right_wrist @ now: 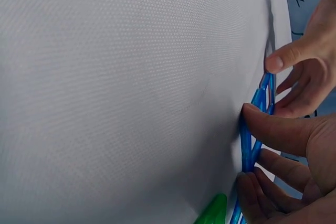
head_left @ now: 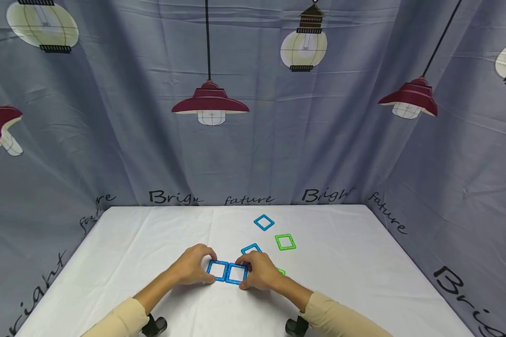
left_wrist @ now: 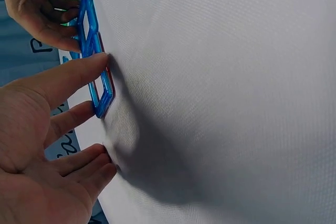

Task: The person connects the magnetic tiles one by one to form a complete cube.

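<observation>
Tan sleeves (head_left: pixel 120 319) nearest; beyond, L hand (head_left: pixel 194 266) & R hand (head_left: pixel 259 271) each pinch an end of 2 blue squares (head_left: pixel 226 272), on or just over the white cloth (head_left: pixel 219 309), can't tell which. Pair sits edge to edge, long axis L–R, R end slightly nearer. R hand partly blocks another blue square (head_left: pixel 249 246) & green piece (head_left: pixel 281 271); farther back, blue diamond-set frame (head_left: pixel 259 226), green frame (head_left: pixel 283 235). Squares glossy, hollow; cloth finely woven.
</observation>
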`<move>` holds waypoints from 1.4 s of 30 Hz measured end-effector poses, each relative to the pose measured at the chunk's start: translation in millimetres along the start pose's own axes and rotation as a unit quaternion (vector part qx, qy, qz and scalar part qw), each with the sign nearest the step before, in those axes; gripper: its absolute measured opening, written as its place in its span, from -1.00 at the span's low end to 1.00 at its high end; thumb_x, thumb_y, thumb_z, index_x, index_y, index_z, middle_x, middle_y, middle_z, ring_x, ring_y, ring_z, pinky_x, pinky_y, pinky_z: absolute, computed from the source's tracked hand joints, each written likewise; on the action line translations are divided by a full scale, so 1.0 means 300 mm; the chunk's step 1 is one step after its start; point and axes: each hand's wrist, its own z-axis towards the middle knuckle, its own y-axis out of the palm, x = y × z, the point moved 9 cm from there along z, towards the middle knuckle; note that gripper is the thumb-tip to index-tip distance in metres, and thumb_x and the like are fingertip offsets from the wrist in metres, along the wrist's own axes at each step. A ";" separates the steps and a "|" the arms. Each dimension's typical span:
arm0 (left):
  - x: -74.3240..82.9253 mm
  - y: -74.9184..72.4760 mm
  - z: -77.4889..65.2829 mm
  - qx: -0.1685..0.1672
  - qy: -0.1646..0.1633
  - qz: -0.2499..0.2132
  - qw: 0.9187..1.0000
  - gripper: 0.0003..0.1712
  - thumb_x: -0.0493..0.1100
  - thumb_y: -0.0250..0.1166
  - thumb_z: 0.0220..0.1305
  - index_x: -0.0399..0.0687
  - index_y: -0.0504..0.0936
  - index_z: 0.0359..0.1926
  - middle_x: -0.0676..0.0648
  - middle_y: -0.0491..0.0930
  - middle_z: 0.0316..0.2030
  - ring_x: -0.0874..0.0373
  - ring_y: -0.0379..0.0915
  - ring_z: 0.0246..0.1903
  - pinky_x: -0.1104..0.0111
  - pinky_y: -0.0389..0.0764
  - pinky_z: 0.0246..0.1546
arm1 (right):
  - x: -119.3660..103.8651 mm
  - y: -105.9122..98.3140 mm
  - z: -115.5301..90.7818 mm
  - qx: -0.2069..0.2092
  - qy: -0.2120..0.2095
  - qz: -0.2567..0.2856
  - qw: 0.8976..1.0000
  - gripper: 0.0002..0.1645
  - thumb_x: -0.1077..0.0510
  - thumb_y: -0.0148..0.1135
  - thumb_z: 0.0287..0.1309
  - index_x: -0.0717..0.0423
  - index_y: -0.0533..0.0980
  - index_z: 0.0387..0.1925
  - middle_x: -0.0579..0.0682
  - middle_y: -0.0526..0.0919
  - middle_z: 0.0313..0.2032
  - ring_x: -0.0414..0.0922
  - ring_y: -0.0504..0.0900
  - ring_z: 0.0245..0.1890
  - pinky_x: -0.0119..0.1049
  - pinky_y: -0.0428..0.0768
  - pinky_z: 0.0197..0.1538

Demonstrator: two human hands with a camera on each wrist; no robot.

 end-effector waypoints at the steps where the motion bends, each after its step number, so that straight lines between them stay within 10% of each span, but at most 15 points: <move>1: 0.001 -0.002 -0.001 -0.001 0.000 0.000 1.000 -0.51 -0.13 0.69 -0.20 0.03 0.70 -0.18 -0.11 0.63 0.00 -0.13 0.53 0.09 -0.11 0.53 0.18 | 0.000 -0.001 0.001 0.000 0.000 -0.002 1.000 -0.36 0.18 0.71 -0.26 0.04 0.70 0.00 -0.10 0.67 -0.24 -0.23 0.44 -0.30 -0.37 0.48 -0.20; 7: 0.006 -0.016 0.000 0.003 0.000 0.003 1.000 -0.47 -0.20 0.70 -0.25 -0.03 0.68 -0.17 -0.15 0.64 0.04 -0.17 0.53 0.13 -0.12 0.52 0.20 | 0.000 -0.008 0.004 0.001 -0.001 -0.003 1.000 -0.37 0.17 0.71 -0.26 0.04 0.71 -0.01 -0.11 0.64 -0.28 -0.24 0.40 -0.33 -0.40 0.43 -0.26; 17: 0.051 -0.025 0.016 -0.076 -0.035 -0.105 0.991 -0.56 -0.25 0.54 0.09 -0.24 0.60 -0.02 -0.06 0.71 -0.41 0.07 0.58 -0.48 0.28 0.58 -0.45 | -0.001 0.006 0.005 -0.008 0.004 -0.004 1.000 -0.37 0.17 0.72 -0.29 0.03 0.72 -0.03 -0.10 0.66 -0.26 -0.25 0.43 -0.29 -0.37 0.49 -0.20; 26: 0.034 -0.024 0.032 -0.074 -0.082 -0.251 0.962 -0.68 -0.47 0.26 0.23 -0.42 0.59 0.02 -0.22 0.73 -0.42 0.15 0.57 -0.57 0.30 0.68 -0.46 | -0.021 0.009 0.020 -0.003 -0.010 -0.005 1.000 -0.39 0.17 0.72 -0.29 0.06 0.73 -0.05 -0.06 0.75 -0.24 -0.27 0.44 -0.32 -0.40 0.46 -0.23; 34: -0.026 0.017 0.019 -0.027 -0.139 -0.320 0.937 -0.69 -0.31 0.40 0.19 -0.32 0.64 -0.04 -0.15 0.76 -0.32 0.12 0.64 -0.40 0.24 0.71 -0.32 | -0.030 0.008 0.022 0.008 -0.010 0.000 1.000 -0.38 0.19 0.71 -0.26 0.14 0.68 -0.03 -0.06 0.71 -0.24 -0.25 0.47 -0.32 -0.39 0.52 -0.21; 42: -0.052 0.080 -0.003 -0.024 -0.153 -0.435 0.887 -0.57 -0.21 0.39 0.27 -0.36 0.59 0.08 -0.24 0.71 -0.09 0.01 0.71 -0.19 0.13 0.77 -0.15 | -0.032 0.011 0.018 0.009 -0.008 0.002 1.000 -0.41 0.18 0.71 -0.25 0.13 0.69 -0.06 -0.07 0.71 -0.24 -0.22 0.48 -0.31 -0.38 0.53 -0.20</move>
